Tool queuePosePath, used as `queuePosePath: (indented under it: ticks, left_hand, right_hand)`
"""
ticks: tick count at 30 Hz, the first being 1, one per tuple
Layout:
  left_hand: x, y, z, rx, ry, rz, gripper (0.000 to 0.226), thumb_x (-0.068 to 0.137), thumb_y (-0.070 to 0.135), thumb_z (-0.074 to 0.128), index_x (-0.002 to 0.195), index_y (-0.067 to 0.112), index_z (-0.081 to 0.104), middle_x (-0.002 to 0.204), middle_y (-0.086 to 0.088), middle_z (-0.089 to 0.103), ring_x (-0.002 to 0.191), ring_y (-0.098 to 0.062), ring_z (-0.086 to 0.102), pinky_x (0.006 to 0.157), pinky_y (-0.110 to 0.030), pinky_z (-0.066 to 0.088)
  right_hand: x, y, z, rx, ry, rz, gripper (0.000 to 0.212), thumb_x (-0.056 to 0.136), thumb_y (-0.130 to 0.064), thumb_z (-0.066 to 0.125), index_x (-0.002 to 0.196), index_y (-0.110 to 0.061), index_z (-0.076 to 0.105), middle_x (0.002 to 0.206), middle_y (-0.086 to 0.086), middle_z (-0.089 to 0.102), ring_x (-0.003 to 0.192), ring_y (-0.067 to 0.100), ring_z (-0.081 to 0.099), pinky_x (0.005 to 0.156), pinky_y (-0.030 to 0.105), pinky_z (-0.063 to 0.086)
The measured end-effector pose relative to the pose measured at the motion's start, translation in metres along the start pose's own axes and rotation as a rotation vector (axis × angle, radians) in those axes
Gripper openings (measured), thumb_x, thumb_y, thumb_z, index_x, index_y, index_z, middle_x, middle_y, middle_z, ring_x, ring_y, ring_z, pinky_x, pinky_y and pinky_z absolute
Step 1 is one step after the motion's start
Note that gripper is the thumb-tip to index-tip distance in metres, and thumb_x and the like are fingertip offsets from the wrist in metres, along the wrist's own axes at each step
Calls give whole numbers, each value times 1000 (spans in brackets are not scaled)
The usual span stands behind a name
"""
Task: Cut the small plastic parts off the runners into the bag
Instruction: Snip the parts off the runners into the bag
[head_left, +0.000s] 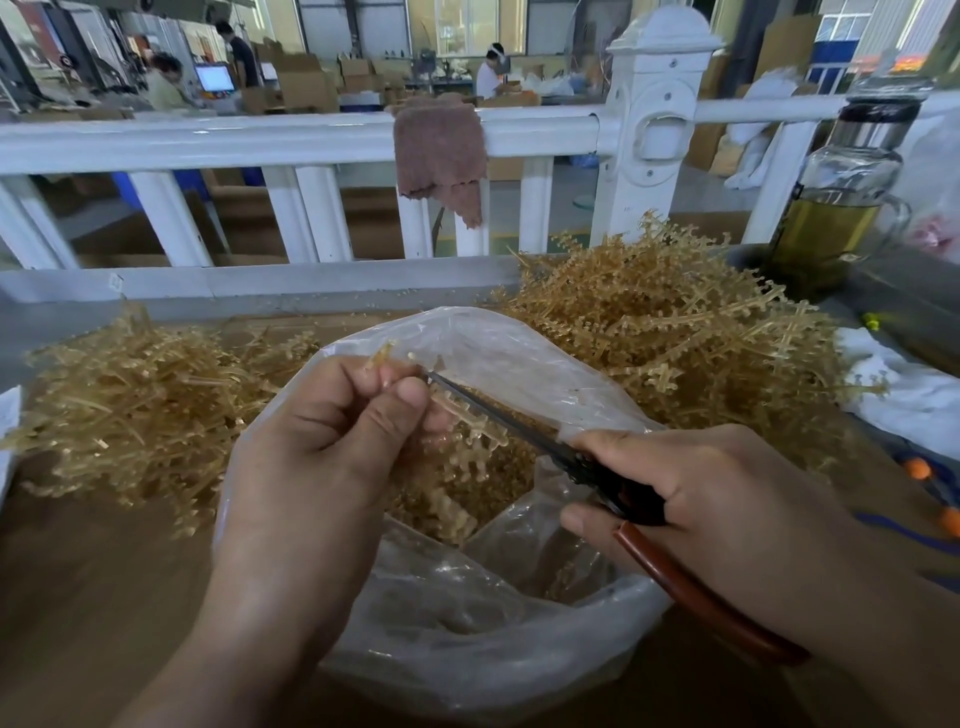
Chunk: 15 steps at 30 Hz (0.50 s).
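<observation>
Left hand (322, 441): runner (470, 428); right hand (706, 493): cutters (618, 488)

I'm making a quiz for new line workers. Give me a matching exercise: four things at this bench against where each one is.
1 cloth
2 glass bottle
3 cutters
4 runner

a held in the left hand
b standing at the far right
c draped over the white railing
d held in the right hand

Pairs: 1-c, 2-b, 3-d, 4-a
</observation>
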<state>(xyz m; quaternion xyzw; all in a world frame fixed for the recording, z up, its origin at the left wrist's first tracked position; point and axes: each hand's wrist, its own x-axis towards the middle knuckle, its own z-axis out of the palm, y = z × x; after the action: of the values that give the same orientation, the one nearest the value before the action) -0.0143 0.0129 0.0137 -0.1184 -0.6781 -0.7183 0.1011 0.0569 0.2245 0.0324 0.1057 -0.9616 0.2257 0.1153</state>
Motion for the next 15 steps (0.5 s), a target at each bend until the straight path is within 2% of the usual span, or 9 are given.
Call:
queuePosePath:
  ticks: [4, 7, 10, 15]
  left_hand:
    - [0, -4, 3, -153, -42, -62, 15, 83, 34, 66, 74, 23, 71, 76, -3, 74, 72, -15, 72, 69, -26, 60]
    - [0, -4, 6, -245, -58, -89, 15, 84, 29, 66, 71, 24, 71, 73, -1, 71, 69, -11, 69, 66, -20, 57]
    - [-1, -5, 7, -250, -68, -89, 17, 85, 29, 65, 69, 25, 71, 72, -1, 70, 69, -11, 68, 65, -20, 57]
    - [0, -7, 7, -255, -82, -99, 17, 85, 29, 64, 70, 25, 71, 72, 1, 68, 67, -9, 66, 65, -19, 56]
  right_hand:
    - [0, 1, 0, 15, -15, -1, 59, 82, -67, 43, 113, -23, 67, 87, -12, 73, 75, 3, 67, 63, 26, 52]
    - [1, 1, 1, 7, -33, -2, 56, 82, -64, 47, 113, -23, 69, 84, -13, 72, 72, 1, 65, 63, 25, 51]
    - [1, 0, 0, 8, -36, 5, 53, 82, -62, 49, 112, -22, 70, 81, -14, 72, 71, 0, 65, 64, 24, 51]
    - [1, 0, 1, 34, -53, 14, 58, 82, -63, 47, 115, -20, 68, 92, -9, 74, 79, 5, 69, 68, 28, 56]
